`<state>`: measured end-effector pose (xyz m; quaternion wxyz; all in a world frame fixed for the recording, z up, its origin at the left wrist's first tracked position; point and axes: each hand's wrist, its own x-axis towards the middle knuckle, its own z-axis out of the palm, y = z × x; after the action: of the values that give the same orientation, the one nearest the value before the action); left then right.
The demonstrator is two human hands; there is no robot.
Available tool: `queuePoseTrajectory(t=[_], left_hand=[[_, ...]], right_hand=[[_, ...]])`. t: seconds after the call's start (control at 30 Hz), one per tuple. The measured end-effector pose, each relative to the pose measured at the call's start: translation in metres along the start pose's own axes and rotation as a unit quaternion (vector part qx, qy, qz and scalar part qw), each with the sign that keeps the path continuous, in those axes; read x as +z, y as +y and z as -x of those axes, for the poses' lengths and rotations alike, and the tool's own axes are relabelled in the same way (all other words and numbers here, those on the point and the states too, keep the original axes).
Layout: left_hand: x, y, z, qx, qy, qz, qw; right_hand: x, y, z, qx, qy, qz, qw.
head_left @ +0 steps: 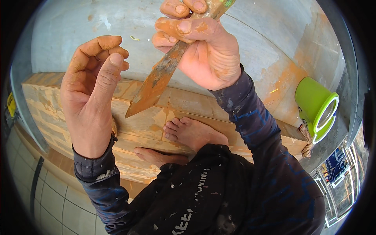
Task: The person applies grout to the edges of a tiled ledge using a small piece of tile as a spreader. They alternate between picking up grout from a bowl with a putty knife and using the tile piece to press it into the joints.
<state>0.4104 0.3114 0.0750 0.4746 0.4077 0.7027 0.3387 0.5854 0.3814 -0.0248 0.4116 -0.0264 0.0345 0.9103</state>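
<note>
My right hand is raised at the upper middle, its fingers and thumb wrapped round the handle of a knife. The long flat blade slants down to the left and ends in an angled tip. Orange-brown, mud-like smears and grey patches coat the blade. At the left, my left hand is held up, its fingers loosely curled and the thumb apart from the palm. Nothing shows in it, and it does not touch the blade. Orange residue covers the fingers of both hands.
My bare feet stand on a tan ledge smeared with orange. Beyond it lies a grey-blue surface with orange stains. A green bucket is at the right, near a white metal rack. Grey floor tiles lie lower left.
</note>
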Motion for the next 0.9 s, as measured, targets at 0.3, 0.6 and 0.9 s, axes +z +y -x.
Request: queuePoseTrajectory(t=[0.3, 0.6, 0.9], left_hand=[[0.006, 0.003, 0.022, 0.071, 0.086, -0.028, 0.993], [0.009, 0.012, 0.022, 0.136, 0.111, -0.075, 0.982], [0.009, 0.023, 0.02, 0.151, 0.061, -0.077, 0.984]], right_hand=[[0.012, 0.011, 0.004, 0.019, 0.034, -0.037, 0.999], [0.019, 0.021, 0.004, 0.055, 0.025, -0.073, 0.996], [0.03, 0.029, 0.002, 0.058, 0.021, -0.039, 0.997]])
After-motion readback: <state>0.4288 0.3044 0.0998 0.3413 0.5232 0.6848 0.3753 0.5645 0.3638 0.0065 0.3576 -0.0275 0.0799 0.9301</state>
